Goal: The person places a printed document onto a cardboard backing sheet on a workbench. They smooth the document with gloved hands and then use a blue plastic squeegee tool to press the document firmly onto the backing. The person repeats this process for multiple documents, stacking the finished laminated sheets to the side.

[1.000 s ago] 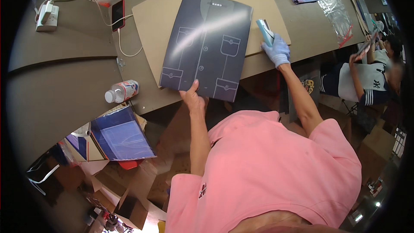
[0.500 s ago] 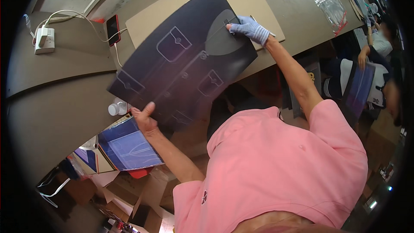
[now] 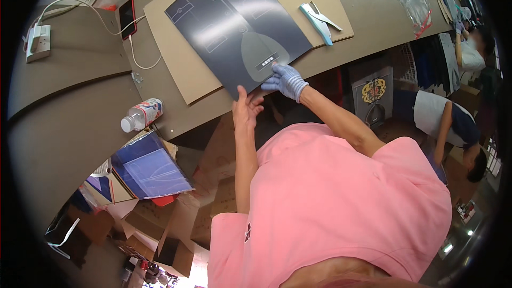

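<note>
A dark blue-grey printed sheet (image 3: pixel 229 21) with pale pocket and button outlines lies slanted over a beige board (image 3: pixel 181 69) on the workbench. Near its close end is a lighter rounded patch with a small dark slot. My right hand (image 3: pixel 288 81), in a striped grey-blue glove, grips the sheet's near edge, thumb on top by the slot; its other fingers are partly hidden. My bare left hand (image 3: pixel 246 109) is at the near corner, thumb raised and fingers apart; whether it touches the sheet is unclear. A light-blue plier stapler (image 3: pixel 320 24) rests right of the sheet.
Left on the bench are a phone (image 3: pixel 128 18) on a white cable, a power socket (image 3: pixel 38 42) and a clear bottle (image 3: pixel 143 114). Blue printed sheets (image 3: pixel 152 165) stand below the bench edge, near cardboard boxes (image 3: pixel 154 216). A co-worker (image 3: pixel 448 120) is at right.
The sheet has turned clockwise and come down onto the board, its rounded patch now facing me. My left hand has moved right and let go its earlier grip. The stapler has come into view.
</note>
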Tool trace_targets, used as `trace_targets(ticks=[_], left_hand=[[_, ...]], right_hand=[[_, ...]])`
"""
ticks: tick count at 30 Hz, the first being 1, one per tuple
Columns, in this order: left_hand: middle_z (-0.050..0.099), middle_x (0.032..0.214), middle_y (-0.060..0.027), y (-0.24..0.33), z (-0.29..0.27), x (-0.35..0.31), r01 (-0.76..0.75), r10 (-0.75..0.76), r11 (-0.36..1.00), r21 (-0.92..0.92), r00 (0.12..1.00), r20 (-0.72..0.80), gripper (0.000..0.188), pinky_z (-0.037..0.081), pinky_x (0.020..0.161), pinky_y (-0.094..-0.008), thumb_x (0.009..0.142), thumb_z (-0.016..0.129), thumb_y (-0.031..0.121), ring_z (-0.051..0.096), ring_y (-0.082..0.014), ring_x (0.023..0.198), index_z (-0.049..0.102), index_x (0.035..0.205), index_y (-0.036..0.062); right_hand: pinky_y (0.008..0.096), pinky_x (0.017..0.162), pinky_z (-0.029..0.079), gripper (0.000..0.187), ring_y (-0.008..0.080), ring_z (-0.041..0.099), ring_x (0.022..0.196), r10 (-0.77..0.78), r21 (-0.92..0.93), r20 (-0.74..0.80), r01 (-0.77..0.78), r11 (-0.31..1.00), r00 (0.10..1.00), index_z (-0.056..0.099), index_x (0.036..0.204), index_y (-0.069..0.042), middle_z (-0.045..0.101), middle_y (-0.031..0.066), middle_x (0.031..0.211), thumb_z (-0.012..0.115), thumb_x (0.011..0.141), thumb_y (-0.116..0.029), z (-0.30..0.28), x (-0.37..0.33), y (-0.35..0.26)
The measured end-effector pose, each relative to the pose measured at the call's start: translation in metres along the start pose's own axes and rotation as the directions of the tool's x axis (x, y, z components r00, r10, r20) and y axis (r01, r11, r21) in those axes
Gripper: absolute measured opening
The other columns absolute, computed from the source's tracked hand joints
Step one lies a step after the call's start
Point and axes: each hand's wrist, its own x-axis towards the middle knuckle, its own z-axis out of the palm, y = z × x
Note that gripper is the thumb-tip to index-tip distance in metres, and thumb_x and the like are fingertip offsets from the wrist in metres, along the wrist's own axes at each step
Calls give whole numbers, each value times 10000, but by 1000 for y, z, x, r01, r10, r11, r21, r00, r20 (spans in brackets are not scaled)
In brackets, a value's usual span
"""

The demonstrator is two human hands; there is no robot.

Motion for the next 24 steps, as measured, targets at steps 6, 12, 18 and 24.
trace_targets(ticks=[6,12,18,24], left_hand=[[575,795,-99,21,-19,42,-305,248,941,-144,915,-318,402,489,450,-289,841,703,251,629,-215,625,475,1022,-26],[570,836,-119,12,-7,36,-112,94,987,-112,984,-152,372,537,531,-333,856,685,290,635,-232,695,508,991,-8],[572,895,-172,-13,31,41,-134,114,984,-120,981,-158,291,591,649,-397,888,632,165,648,-304,795,464,971,-58],[574,890,-178,-11,30,33,-267,260,955,-129,963,-71,238,593,701,-440,897,607,112,643,-307,795,474,967,-73]], right_hand=[[342,678,541,272,197,664,745,-228,-835,117,220,504,967,641,967,-61,676,89,739,537,922,-309,-5,-27,-44],[411,997,398,306,261,552,1103,-458,-624,766,350,-698,452,597,1121,-145,594,72,1174,579,815,-127,-20,16,-57],[427,1014,368,358,286,518,1125,-417,-681,732,591,-432,539,585,1098,-122,566,82,1204,603,744,-73,-30,-17,-43],[498,1058,252,806,366,402,1249,-791,-852,324,-203,-483,520,346,1364,-53,439,200,1330,704,722,-385,-66,-15,-114]])
